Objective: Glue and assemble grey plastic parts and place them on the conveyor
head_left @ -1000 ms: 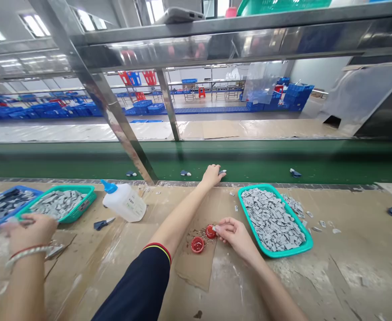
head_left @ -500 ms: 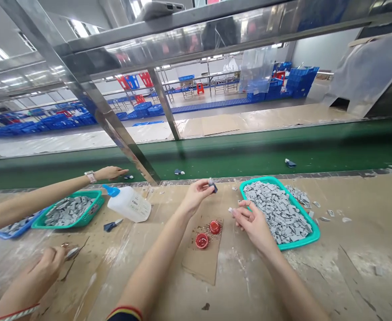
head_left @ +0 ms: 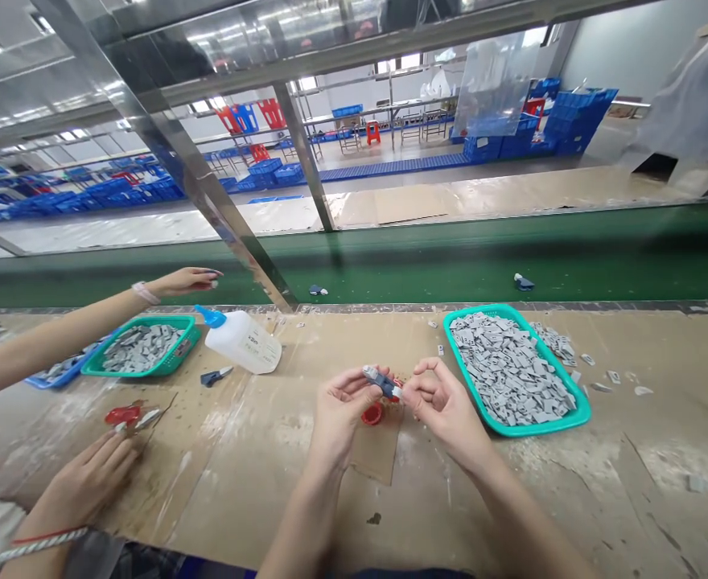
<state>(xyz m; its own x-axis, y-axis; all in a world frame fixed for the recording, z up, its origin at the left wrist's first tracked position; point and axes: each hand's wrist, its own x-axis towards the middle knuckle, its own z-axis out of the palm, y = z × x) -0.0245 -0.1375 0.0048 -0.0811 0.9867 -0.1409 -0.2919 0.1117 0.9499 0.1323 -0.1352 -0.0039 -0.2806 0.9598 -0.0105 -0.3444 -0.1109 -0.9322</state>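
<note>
Factory workbench of stained cardboard-brown board (head_left: 661,474) runs across the view, with a green conveyor belt (head_left: 450,261) along its far edge. At the middle of the bench, over a cardboard scrap (head_left: 375,454), the left hand (head_left: 345,426) is closed in a pinch on a small blue-and-grey part (head_left: 383,383), holding it between thumb and fingers. The right hand (head_left: 444,410) is half open, its fingertips (head_left: 417,388) touching the part's right end; whether they grip it, I cannot tell. Much of the part is hidden by the fingers, so its exact shape is hard to make out.

Just below the hands sits a red cap (head_left: 372,414); a 2nd red shape (head_left: 397,383) shows behind the fingers, mostly hidden. To the right, a teal tray (head_left: 528,429) is heaped with grey pieces (head_left: 508,370). Far left of the hands stand a glue bottle (head_left: 242,342) and small blue-handled snips (head_left: 215,376). Beyond them, a co-worker's 2 hands (head_left: 88,482) are cut off by the left edge.
</note>
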